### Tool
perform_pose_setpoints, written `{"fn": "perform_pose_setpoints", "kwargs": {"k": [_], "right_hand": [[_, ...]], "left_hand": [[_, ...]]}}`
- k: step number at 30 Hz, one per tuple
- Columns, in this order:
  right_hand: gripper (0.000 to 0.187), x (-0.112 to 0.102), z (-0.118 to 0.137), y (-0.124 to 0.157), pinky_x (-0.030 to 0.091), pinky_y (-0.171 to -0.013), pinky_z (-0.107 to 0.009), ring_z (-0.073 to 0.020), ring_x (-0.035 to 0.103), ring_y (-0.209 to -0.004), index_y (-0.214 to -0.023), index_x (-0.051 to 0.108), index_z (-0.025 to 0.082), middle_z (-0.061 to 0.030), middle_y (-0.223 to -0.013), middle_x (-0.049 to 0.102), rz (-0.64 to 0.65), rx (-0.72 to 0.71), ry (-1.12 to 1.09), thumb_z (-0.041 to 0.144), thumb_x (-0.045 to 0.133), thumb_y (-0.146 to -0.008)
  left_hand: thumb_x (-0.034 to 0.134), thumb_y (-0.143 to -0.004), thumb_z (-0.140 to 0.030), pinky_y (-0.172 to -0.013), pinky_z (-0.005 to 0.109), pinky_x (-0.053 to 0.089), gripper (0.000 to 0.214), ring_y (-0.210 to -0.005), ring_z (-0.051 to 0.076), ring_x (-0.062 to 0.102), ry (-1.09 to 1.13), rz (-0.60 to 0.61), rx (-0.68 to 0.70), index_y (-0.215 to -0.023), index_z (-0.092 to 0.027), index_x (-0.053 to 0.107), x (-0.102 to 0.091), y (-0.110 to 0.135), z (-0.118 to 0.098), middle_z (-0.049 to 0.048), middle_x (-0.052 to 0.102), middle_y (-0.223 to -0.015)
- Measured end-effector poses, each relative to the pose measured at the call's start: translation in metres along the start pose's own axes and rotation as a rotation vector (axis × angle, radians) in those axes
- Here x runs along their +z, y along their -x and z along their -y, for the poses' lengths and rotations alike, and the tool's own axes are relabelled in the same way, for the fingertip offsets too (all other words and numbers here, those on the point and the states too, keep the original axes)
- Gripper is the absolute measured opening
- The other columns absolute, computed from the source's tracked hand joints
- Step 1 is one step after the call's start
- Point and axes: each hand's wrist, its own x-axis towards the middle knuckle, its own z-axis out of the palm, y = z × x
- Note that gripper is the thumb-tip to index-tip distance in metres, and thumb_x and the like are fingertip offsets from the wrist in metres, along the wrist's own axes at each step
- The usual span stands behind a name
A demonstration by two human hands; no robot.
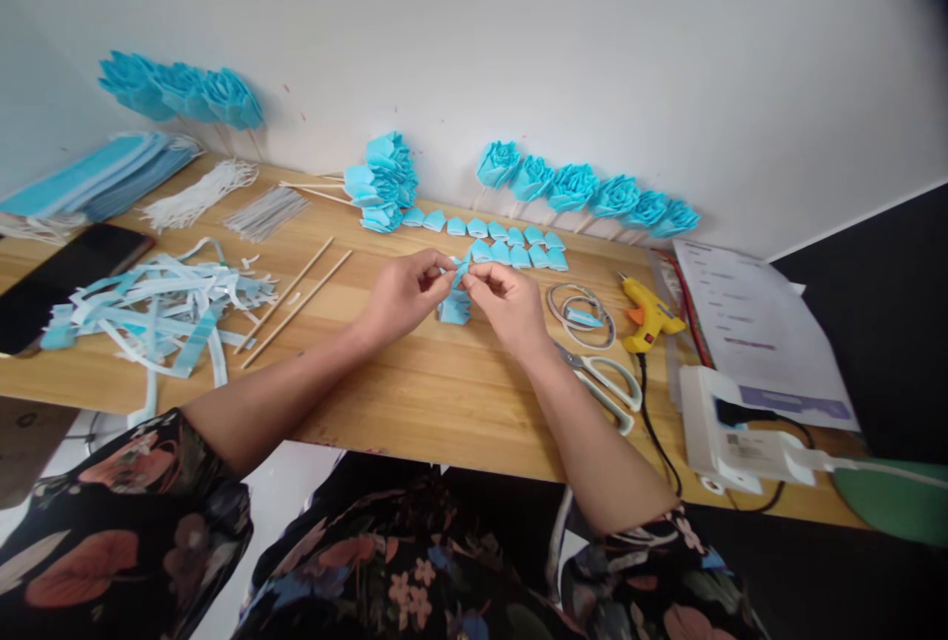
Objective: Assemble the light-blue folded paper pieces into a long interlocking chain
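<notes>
My left hand (407,292) and my right hand (508,302) meet over the middle of the wooden table, fingertips pinched on a small blue fabric petal (460,270) between them. Most of that petal is hidden by the fingers. Just below it lies a small stack of blue fabric pieces (454,308). Behind my hands, two rows of folded blue petals (498,230) run across the table. A cluster of blue fabric flowers on sticks (383,183) lies behind my left hand.
Scissors (603,383), tape rolls (582,314) and a yellow glue gun (648,314) lie right, near a white power strip (733,433) and paper (762,334). Left are wooden sticks (296,302), fabric scraps (170,299), a phone (66,280) and masks (104,176). Finished flowers (574,188) lean on the wall.
</notes>
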Motion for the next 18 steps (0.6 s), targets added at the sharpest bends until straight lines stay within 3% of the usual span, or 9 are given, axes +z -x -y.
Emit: {"fn": "perform_pose_setpoints", "kwargs": {"k": [7,10,14,18], "right_hand": [[0.017,-0.001,0.000,-0.001,0.048,-0.065,-0.027,-0.0147,0.062,-0.069,-0.076,0.070,0.020,-0.0008,-0.073,0.071,0.008,0.025,-0.028,0.036,0.067,-0.077],[0.018,-0.003,-0.001,-0.003,0.048,-0.066,-0.027,-0.0138,0.060,-0.067,-0.074,0.069,0.020,-0.0003,-0.072,0.070,0.000,0.075,-0.111,0.037,0.069,-0.076],[0.021,-0.006,-0.003,-0.007,0.050,-0.068,-0.028,-0.0139,0.059,-0.067,-0.074,0.068,0.021,-0.0003,-0.073,0.071,-0.041,0.147,-0.237,0.042,0.072,-0.074],[0.022,-0.008,0.000,-0.008,0.050,-0.068,-0.029,-0.0141,0.059,-0.067,-0.074,0.069,0.021,-0.0005,-0.074,0.071,-0.035,0.166,-0.299,0.042,0.074,-0.072]], "left_hand": [[0.056,-0.085,-0.031,-0.053,0.023,0.035,0.020,-0.054,0.010,0.048,-0.013,0.008,-0.025,-0.083,-0.016,0.069,0.001,0.000,0.000,-0.0018,0.059,-0.060],[0.056,-0.084,-0.031,-0.055,0.024,0.036,0.019,-0.057,0.011,0.048,-0.031,-0.040,-0.038,-0.079,-0.017,0.067,-0.009,-0.007,-0.001,-0.0018,0.058,-0.061],[0.055,-0.085,-0.034,-0.059,0.024,0.039,0.020,-0.061,0.011,0.050,-0.087,-0.251,-0.048,-0.080,-0.018,0.065,-0.051,-0.019,-0.008,-0.0007,0.059,-0.069],[0.056,-0.086,-0.035,-0.063,0.023,0.039,0.021,-0.064,0.011,0.049,-0.437,-0.347,-0.117,-0.086,-0.017,0.067,-0.115,-0.010,-0.016,-0.0017,0.059,-0.069]]}}
